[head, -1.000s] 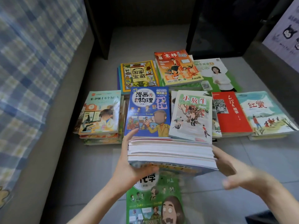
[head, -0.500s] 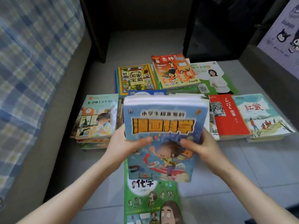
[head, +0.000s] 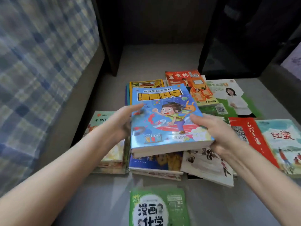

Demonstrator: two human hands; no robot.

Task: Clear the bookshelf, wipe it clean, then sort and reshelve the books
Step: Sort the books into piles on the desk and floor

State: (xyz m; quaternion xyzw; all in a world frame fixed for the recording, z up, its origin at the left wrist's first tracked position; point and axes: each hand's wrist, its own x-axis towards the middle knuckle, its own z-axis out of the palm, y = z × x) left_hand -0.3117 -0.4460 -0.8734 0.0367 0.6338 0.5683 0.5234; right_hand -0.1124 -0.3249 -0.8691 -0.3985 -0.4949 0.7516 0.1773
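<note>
A thick light-blue comic science book (head: 166, 118) is held flat, cover up, above the middle piles of books on the floor. My left hand (head: 123, 123) grips its left edge with the thumb on the cover. My right hand (head: 216, 132) grips its right edge, thumb on top. Under it lies a dark-blue book pile (head: 154, 162) and a white illustrated book (head: 206, 165). A green comic chemistry book (head: 159, 207) lies alone near me. The dark bookshelf (head: 241, 35) stands at the back.
More books lie around: a pale-green pile (head: 104, 121) at left, a yellow-framed book (head: 146, 83), an orange magazine (head: 189, 82), a green-and-white book (head: 231, 98), a red book (head: 250, 137) and a painted-cover book (head: 283, 144). A plaid-covered bed (head: 40, 70) runs along the left.
The blue book has been turned cover up and carried forward, from near me to above the middle piles. The camera has tilted forward, so the green book now lies uncovered.
</note>
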